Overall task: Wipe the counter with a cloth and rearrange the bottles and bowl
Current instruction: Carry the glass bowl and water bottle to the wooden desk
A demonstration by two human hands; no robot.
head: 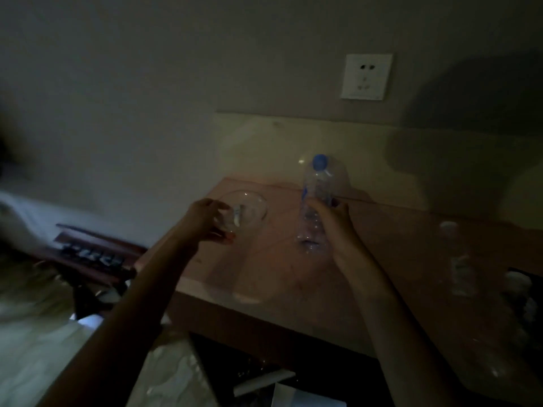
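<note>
Item 1: clear plastic water bottle (314,207), blue screw cap, ribbed thin-walled body. It stands upright near the middle of the counter (411,259), towards the back wall. Looks empty or nearly so, so it is judged very light, springy under pressure and easy to tip. Best held around the mid-body, where the right hand (338,227) wraps it now, fingers closed on the right side of the barrel.

Item 2: clear bowl (246,208), round, shallow, smooth-walled, glass or hard plastic, which cannot be told in this dim light. It sits at the counter's left rear corner, left of the bottle and apart from it. Judged stiff, slick and possibly breakable; take it by the rim, or with a palm beneath. The left hand (205,220) is at its near-left rim, fingers curled around the edge; a firm grip cannot be confirmed.

Item 3: counter, pinkish, polished and stone-like, faintly reflective.

Item 4: further clear bottles (461,268) at the right, white-capped, too dark to detail.

Item 5: white wall socket (366,76) above the backsplash. No cloth is identifiable.
</note>
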